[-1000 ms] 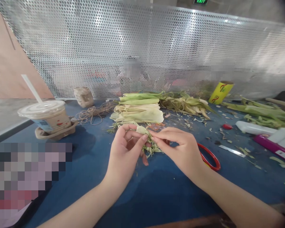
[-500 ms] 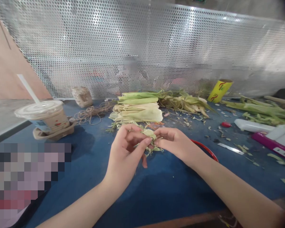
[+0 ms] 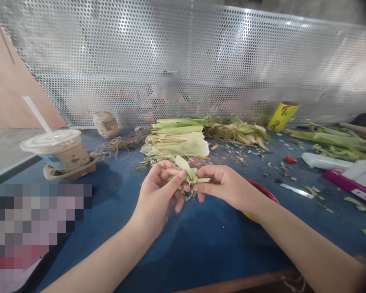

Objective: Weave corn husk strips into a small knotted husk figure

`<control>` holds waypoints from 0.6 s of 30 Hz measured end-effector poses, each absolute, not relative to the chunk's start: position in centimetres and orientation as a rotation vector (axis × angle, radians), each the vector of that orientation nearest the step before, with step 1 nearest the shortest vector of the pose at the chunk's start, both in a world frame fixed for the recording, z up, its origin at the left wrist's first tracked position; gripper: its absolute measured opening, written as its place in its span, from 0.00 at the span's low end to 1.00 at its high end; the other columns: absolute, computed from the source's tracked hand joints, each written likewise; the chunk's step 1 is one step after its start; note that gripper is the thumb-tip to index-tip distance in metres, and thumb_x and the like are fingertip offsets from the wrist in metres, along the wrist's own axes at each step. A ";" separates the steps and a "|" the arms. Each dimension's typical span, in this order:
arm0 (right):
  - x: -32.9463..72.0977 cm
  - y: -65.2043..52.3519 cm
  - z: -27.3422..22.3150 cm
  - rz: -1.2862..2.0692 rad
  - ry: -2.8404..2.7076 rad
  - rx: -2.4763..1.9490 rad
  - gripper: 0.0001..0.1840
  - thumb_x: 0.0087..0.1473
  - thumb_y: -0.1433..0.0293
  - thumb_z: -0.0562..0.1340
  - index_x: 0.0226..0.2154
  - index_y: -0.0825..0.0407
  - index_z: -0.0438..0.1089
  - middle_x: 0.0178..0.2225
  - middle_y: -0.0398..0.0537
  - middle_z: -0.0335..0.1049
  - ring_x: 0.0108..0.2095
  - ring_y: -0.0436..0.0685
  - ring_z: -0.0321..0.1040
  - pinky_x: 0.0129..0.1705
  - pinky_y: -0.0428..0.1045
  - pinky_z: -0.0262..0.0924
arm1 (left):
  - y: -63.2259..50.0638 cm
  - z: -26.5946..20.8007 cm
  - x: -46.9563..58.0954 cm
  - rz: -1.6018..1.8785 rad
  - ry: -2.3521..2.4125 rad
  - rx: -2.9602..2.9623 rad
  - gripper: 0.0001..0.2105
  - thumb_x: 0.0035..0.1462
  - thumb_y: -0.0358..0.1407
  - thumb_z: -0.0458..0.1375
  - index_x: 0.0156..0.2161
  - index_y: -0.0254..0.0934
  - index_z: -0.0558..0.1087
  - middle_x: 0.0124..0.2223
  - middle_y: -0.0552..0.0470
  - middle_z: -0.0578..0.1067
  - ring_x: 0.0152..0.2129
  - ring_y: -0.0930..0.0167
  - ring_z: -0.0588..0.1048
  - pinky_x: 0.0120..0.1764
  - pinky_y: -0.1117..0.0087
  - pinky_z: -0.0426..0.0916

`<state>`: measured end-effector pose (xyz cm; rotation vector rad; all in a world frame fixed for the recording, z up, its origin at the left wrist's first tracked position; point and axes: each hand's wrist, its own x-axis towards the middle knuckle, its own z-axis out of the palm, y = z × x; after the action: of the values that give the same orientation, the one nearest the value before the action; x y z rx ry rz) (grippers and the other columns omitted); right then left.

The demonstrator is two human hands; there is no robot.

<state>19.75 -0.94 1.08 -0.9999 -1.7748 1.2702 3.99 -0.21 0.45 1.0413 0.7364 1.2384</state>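
Over the middle of the blue table point(image 3: 134, 252), both hands hold a small pale green knot of corn husk point(image 3: 189, 173) with a leaf-like flap standing up and thin shreds hanging below. My left hand point(image 3: 161, 187) pinches its left side between thumb and fingers. My right hand point(image 3: 221, 181) has thumb and fingers closed about its right side, where a short husk end sticks out. Just beyond the hands lies a stack of flattened corn husks point(image 3: 177, 140), green at the back and cream in front.
Left are a lidded drink cup point(image 3: 61, 150) in a cardboard holder, tangled twine point(image 3: 118, 144) and a wrapped block point(image 3: 106, 124). Right are loose husks point(image 3: 238, 132), a yellow tube point(image 3: 283, 116), a thin blade point(image 3: 297, 191), a glue gun point(image 3: 350, 185) and scissors-like red loop point(image 3: 264, 190), partly hidden.
The husk piece has turned between my fingers, so its upright flap and right-hand end show more. My left hand has shifted slightly left. More of the red loop, with yellow below, shows.
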 end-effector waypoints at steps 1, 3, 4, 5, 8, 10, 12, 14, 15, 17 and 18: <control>19.8 -0.9 1.1 1.232 -1.790 -1.016 0.06 0.52 0.68 0.59 0.27 0.54 0.66 0.23 0.41 0.68 0.27 0.47 0.65 0.33 0.44 0.57 | -0.1 0.5 3.9 1.228 0.729 1.001 0.12 0.47 0.29 0.61 0.32 0.37 0.60 0.20 0.61 0.69 0.11 0.82 0.64 0.09 0.86 0.58; 19.9 -0.9 1.1 1.126 -1.833 -1.060 0.09 0.52 0.67 0.59 0.24 0.54 0.65 0.22 0.41 0.69 0.27 0.47 0.65 0.33 0.44 0.56 | 0.0 0.6 3.8 1.221 0.727 0.917 0.13 0.46 0.28 0.61 0.31 0.37 0.58 0.19 0.61 0.69 0.10 0.82 0.63 0.10 0.86 0.59; 20.0 -0.9 1.1 1.067 -1.858 -1.081 0.10 0.52 0.67 0.59 0.23 0.54 0.64 0.23 0.41 0.69 0.27 0.47 0.65 0.33 0.44 0.56 | 0.1 0.6 3.8 1.222 0.736 0.882 0.14 0.45 0.28 0.61 0.30 0.37 0.58 0.19 0.61 0.69 0.10 0.83 0.63 0.10 0.86 0.59; 20.0 -1.0 1.2 1.012 -1.888 -1.101 0.11 0.52 0.67 0.58 0.22 0.54 0.64 0.23 0.41 0.69 0.27 0.47 0.65 0.34 0.44 0.56 | 0.1 0.6 3.8 1.224 0.747 0.862 0.14 0.45 0.28 0.61 0.30 0.37 0.57 0.20 0.61 0.69 0.10 0.83 0.63 0.11 0.86 0.60; 19.7 -1.2 1.1 0.936 -1.956 -1.120 0.08 0.53 0.67 0.58 0.26 0.53 0.65 0.27 0.41 0.70 0.31 0.49 0.66 0.36 0.45 0.57 | 0.1 0.5 3.9 1.257 0.780 0.953 0.14 0.45 0.29 0.61 0.30 0.38 0.57 0.21 0.61 0.69 0.12 0.80 0.67 0.11 0.83 0.62; 19.5 -1.4 1.0 0.969 -1.967 -1.095 0.05 0.53 0.67 0.57 0.31 0.52 0.65 0.31 0.43 0.70 0.34 0.50 0.66 0.37 0.45 0.58 | 0.0 0.3 3.9 1.298 0.844 1.132 0.13 0.46 0.31 0.60 0.31 0.39 0.56 0.22 0.61 0.69 0.15 0.77 0.69 0.12 0.80 0.64; 19.2 -1.5 0.8 1.008 -1.949 -1.080 0.07 0.55 0.66 0.55 0.35 0.53 0.64 0.32 0.43 0.68 0.33 0.49 0.66 0.35 0.44 0.59 | -0.2 0.2 3.9 1.357 0.967 1.402 0.12 0.48 0.31 0.58 0.32 0.40 0.57 0.23 0.61 0.70 0.17 0.75 0.71 0.16 0.78 0.66; 19.1 -1.4 0.7 0.986 -1.918 -1.101 0.08 0.55 0.66 0.54 0.35 0.53 0.63 0.30 0.43 0.67 0.30 0.49 0.65 0.33 0.44 0.59 | -0.4 0.1 3.7 1.400 1.098 1.748 0.10 0.50 0.30 0.57 0.34 0.41 0.59 0.24 0.60 0.72 0.22 0.74 0.73 0.23 0.76 0.69; 19.0 -1.4 0.6 0.955 -1.910 -1.117 0.08 0.55 0.66 0.54 0.35 0.52 0.63 0.30 0.43 0.67 0.30 0.49 0.65 0.32 0.44 0.59 | -0.4 0.0 3.6 1.408 1.146 1.942 0.09 0.51 0.29 0.56 0.36 0.41 0.60 0.26 0.58 0.73 0.26 0.73 0.74 0.27 0.75 0.69; 19.0 -1.3 0.5 0.873 -1.921 -1.144 0.07 0.55 0.66 0.54 0.34 0.52 0.64 0.29 0.43 0.67 0.32 0.50 0.65 0.33 0.44 0.59 | -0.3 0.0 3.3 1.410 1.186 2.320 0.08 0.52 0.27 0.55 0.37 0.41 0.63 0.32 0.55 0.74 0.32 0.71 0.74 0.33 0.72 0.69; 19.0 -1.3 0.5 0.840 -1.934 -1.155 0.07 0.55 0.66 0.54 0.33 0.52 0.65 0.29 0.43 0.67 0.32 0.51 0.65 0.33 0.44 0.58 | -0.1 0.0 3.1 1.408 1.169 2.495 0.07 0.53 0.27 0.54 0.37 0.40 0.63 0.34 0.54 0.74 0.34 0.70 0.73 0.36 0.70 0.69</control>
<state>19.02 -1.26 0.47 -1.1555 -1.9335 0.8396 3.10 -0.12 -0.01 2.4952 1.1692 1.4081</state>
